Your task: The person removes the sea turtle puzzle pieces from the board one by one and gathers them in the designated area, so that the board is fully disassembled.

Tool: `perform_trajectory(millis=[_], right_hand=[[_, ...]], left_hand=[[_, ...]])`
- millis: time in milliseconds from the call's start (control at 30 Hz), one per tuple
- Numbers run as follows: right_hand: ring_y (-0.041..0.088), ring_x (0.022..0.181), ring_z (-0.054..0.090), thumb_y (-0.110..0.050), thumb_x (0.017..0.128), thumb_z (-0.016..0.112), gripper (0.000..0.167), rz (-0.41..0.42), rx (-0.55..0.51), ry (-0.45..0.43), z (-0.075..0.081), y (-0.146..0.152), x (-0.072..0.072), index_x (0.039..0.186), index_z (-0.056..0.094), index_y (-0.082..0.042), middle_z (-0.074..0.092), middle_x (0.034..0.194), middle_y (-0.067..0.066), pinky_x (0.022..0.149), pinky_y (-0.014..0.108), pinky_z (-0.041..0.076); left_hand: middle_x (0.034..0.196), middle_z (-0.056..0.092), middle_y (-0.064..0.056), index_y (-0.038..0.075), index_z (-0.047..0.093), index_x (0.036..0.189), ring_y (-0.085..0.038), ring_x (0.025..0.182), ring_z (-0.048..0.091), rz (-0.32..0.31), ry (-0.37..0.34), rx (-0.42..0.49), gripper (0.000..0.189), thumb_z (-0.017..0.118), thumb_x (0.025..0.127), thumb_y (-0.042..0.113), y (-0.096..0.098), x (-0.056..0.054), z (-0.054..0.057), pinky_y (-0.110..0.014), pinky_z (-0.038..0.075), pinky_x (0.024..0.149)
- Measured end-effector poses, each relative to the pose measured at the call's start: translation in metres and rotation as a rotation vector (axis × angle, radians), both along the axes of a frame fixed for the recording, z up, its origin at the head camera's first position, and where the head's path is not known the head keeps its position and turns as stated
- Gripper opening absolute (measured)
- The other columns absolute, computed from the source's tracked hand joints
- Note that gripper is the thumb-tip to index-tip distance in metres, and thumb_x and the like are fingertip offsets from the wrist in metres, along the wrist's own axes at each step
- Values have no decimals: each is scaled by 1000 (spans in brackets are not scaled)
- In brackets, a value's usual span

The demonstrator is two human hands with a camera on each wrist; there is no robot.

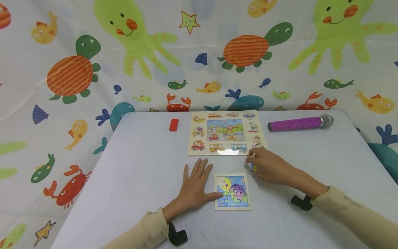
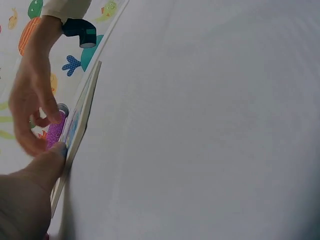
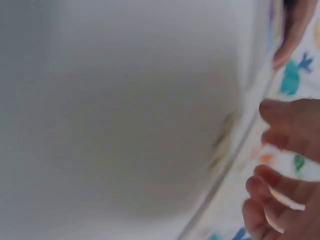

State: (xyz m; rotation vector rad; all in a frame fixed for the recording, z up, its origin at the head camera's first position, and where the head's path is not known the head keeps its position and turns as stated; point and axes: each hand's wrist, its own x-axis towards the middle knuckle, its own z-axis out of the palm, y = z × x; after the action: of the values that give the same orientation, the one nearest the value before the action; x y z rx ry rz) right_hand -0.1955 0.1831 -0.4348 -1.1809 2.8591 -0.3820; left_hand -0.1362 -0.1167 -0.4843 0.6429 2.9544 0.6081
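Observation:
My left hand (image 1: pixel 194 188) lies with fingers spread on the white table, its thumb over the left side of a small jigsaw puzzle (image 1: pixel 237 197). That puzzle has a pale wooden frame and a yellow and purple cartoon animal on blue; a bare gap shows in its upper left. Beyond its upper right corner is my right hand (image 1: pixel 270 166), fingers loosely bent. A small blue and yellow puzzle piece (image 1: pixel 254 168) shows beneath those fingers, partly hidden by them. In the right wrist view the thumb and fingers (image 3: pixel 290 120) stand apart, with nothing visible between them.
A larger wooden vehicle puzzle board (image 1: pixel 196 129) lies at the table's back, just past both hands. To its left is a red block (image 1: pixel 174 125); to its right, a purple glittery microphone (image 1: pixel 295 123). A sea-animal curtain (image 1: pixel 192 83) hangs behind the table.

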Motion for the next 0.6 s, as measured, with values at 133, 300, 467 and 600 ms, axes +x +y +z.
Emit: perform_trajectory(millis=[133, 300, 467, 600], right_hand=[[39, 140, 40, -23, 85, 84, 50, 197, 38, -30, 5, -21, 0, 133, 69, -23, 48, 152, 14, 106, 61, 42], [43, 152, 17, -23, 84, 85, 57, 313, 129, -83, 5, -42, -3, 137, 66, -33, 26, 166, 14, 110, 69, 31], [42, 153, 17, -24, 83, 86, 53, 349, 181, -67, 7, -53, -7, 133, 70, -34, 26, 167, 12, 111, 68, 31], [40, 152, 20, -24, 83, 86, 49, 364, 207, -71, 10, -57, -9, 129, 72, -33, 28, 166, 11, 110, 67, 33]], left_hand=[[169, 22, -11, 10, 36, 158, -31, 157, 10, -4, 2, -7, 102, 72, 83, 68, 0, 1, 1, -70, -1, 117], [169, 22, -12, 10, 36, 158, -32, 157, 9, -14, -4, -10, 101, 71, 83, 69, 1, 2, 1, -70, 0, 117], [169, 20, -12, 10, 35, 159, -31, 157, 8, -11, -8, -21, 101, 71, 84, 68, 1, 2, 2, -70, -1, 117], [169, 20, -12, 10, 35, 159, -31, 157, 8, -9, -10, -28, 101, 71, 84, 68, 0, 1, 3, -70, -1, 117]])
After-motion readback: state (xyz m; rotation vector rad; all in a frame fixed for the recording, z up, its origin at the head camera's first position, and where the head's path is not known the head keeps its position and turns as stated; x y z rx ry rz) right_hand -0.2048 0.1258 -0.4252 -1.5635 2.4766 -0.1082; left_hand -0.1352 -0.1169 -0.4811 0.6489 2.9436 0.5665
